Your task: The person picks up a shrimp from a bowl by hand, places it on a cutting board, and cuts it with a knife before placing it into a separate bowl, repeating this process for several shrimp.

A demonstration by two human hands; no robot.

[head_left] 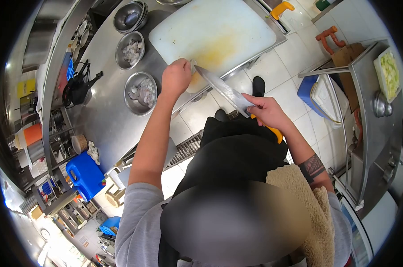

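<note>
My right hand (268, 112) grips a large chef's knife (223, 90) with a wide steel blade and a yellow handle. The blade slants up and left over the board's near edge, its tip close to my left hand (176, 76). That hand is closed at the near left corner of the white cutting board (237, 26), with a small whitish piece (193, 66) showing at its fingers. A yellow stain marks the board beside it. Left of my left hand, a steel bowl (127, 99) holds pale greyish raw pieces, and a second bowl (118, 58) behind it holds similar ones.
Stacked steel bowls (117, 20) stand on the steel counter (103, 127) at the back left, near a black strapped object (79, 84). A blue jug (85, 175) is at the lower left. On the right, a steel shelf carries a tray of chopped greens (388, 73).
</note>
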